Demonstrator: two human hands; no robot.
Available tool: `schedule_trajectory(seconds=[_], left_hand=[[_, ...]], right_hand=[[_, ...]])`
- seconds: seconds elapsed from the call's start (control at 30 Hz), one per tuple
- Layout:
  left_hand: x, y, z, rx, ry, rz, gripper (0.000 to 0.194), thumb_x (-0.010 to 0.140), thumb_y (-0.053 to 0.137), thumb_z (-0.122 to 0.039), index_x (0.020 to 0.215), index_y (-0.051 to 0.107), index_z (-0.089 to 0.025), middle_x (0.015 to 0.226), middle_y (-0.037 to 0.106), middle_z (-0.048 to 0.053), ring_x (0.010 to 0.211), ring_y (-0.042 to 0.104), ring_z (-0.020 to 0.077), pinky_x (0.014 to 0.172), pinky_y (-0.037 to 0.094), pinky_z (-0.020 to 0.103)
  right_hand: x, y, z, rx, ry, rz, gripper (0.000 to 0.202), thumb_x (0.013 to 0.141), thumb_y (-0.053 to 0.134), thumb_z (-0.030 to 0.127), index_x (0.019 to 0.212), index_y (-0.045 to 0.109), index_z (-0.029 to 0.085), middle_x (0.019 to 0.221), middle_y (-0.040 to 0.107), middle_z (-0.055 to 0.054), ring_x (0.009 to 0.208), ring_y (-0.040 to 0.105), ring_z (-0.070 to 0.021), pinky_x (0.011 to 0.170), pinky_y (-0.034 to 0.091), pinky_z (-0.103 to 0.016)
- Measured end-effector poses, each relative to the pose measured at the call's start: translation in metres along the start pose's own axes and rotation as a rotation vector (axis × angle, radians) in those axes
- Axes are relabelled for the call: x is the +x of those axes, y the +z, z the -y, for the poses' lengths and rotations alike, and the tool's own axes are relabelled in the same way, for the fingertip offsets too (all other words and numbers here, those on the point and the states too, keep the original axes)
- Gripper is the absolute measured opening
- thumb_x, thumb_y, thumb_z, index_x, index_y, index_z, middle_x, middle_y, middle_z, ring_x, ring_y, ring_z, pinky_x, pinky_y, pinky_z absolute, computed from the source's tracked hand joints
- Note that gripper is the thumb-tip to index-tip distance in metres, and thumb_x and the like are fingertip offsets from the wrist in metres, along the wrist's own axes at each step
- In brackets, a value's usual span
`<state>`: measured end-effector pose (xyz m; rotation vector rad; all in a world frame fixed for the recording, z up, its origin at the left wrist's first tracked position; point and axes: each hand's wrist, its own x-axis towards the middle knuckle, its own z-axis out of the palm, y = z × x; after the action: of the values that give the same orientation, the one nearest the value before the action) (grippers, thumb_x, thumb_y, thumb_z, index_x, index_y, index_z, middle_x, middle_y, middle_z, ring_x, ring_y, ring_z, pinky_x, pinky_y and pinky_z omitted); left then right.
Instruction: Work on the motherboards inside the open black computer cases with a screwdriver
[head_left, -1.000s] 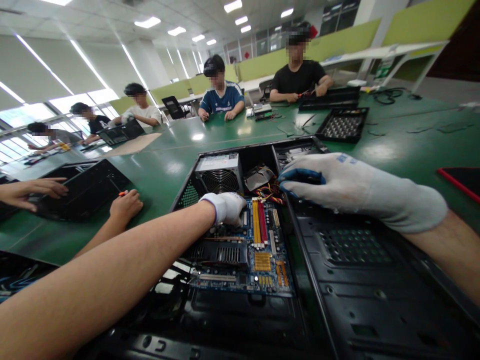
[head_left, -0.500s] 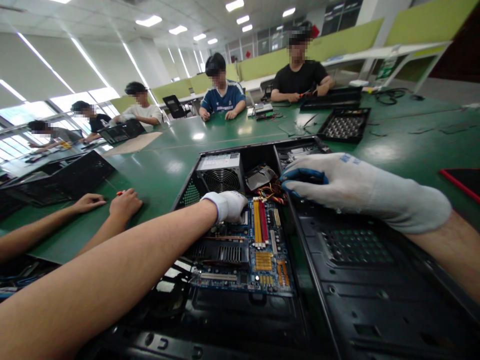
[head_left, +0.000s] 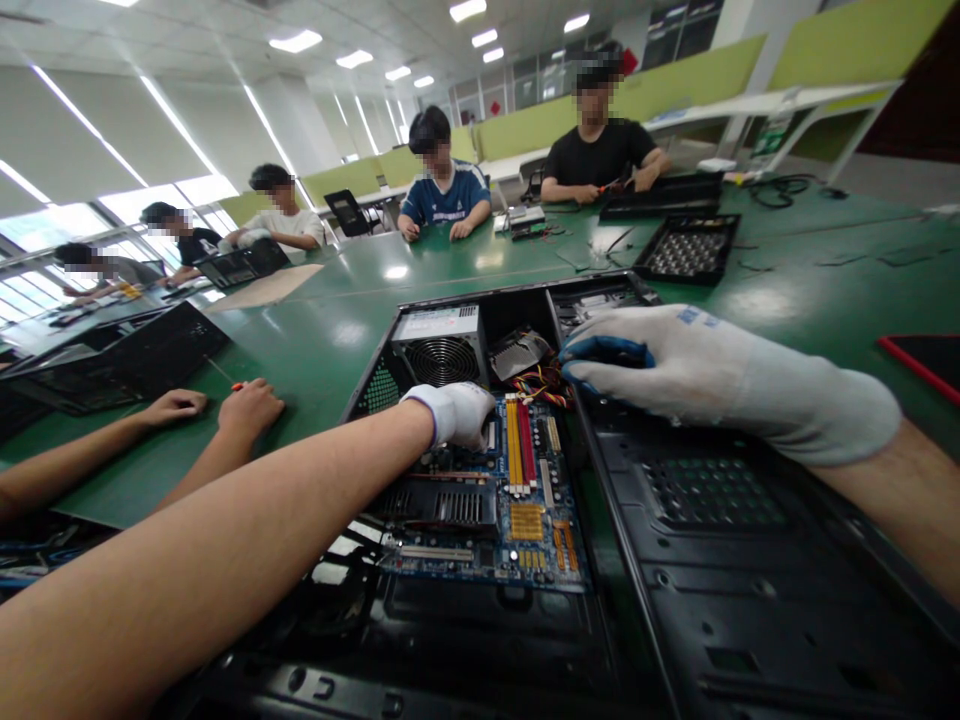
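An opened computer case point(head_left: 487, 625) lies in front of me with a blue motherboard point(head_left: 457, 555) inside. My left hand point(head_left: 461, 415), in a white glove, reaches over the board's upper part beside the yellow and red memory slots point(head_left: 519, 445). Its fingers are curled down, and whatever they pinch is hidden. My right hand point(head_left: 652, 350), in a white glove with blue palm, rests over the case's inner divider. Thumb and fingers curve together on its edge, close to the bundled cables point(head_left: 551, 385). Behind my left hand sits the power supply point(head_left: 439, 345) with its round fan.
Another person's bare hands point(head_left: 251, 405) rest on the green table point(head_left: 330, 345) at left, one with a red-handled screwdriver point(head_left: 237, 386). A second black case point(head_left: 135, 350) stands beyond. A black tray point(head_left: 690, 250) lies behind my case. Several people sit across the table.
My two hands hold nearly the same places. At left, the other person's far hand has shifted slightly, its fingers more curled.
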<state>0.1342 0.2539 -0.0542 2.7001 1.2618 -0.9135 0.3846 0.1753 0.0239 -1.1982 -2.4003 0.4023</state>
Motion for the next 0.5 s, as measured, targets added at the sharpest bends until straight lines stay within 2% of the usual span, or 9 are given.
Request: schedule_trajectory(seconds=[0.2, 0.33, 0.5], left_hand=[[-0.0010, -0.0016, -0.0011, 0.009, 0.007, 0.004, 0.056, 0.078, 0.079, -0.045, 0.127, 0.070, -0.019, 0.128, 0.074, 0.011, 0.113, 0.072, 0.0287, 0.092, 0.058, 0.030], [-0.0052, -0.0050, -0.0028, 0.005, 0.017, 0.014, 0.053, 0.079, 0.078, -0.044, 0.124, 0.071, -0.018, 0.123, 0.076, 0.011, 0.108, 0.074, 0.0284, 0.090, 0.059, 0.030], [-0.0072, -0.0057, -0.0027, -0.045, 0.019, -0.029, 0.051, 0.077, 0.075, -0.048, 0.119, 0.072, -0.019, 0.116, 0.078, 0.011, 0.104, 0.075, 0.0312, 0.087, 0.060, 0.034]], right_hand=[[0.0017, 0.0017, -0.0003, -0.021, -0.001, -0.002, 0.045, 0.098, 0.053, 0.061, 0.110, 0.075, 0.024, 0.107, 0.075, -0.008, 0.100, 0.067, -0.0299, 0.093, 0.049, -0.044], [0.0007, 0.0016, -0.0007, -0.030, -0.008, -0.004, 0.045, 0.098, 0.052, 0.061, 0.111, 0.074, 0.024, 0.108, 0.075, -0.008, 0.102, 0.066, -0.0297, 0.094, 0.049, -0.044], [-0.0002, 0.0012, -0.0003, -0.034, -0.014, -0.011, 0.045, 0.098, 0.052, 0.061, 0.112, 0.075, 0.024, 0.108, 0.075, -0.007, 0.100, 0.067, -0.0298, 0.093, 0.049, -0.043]])
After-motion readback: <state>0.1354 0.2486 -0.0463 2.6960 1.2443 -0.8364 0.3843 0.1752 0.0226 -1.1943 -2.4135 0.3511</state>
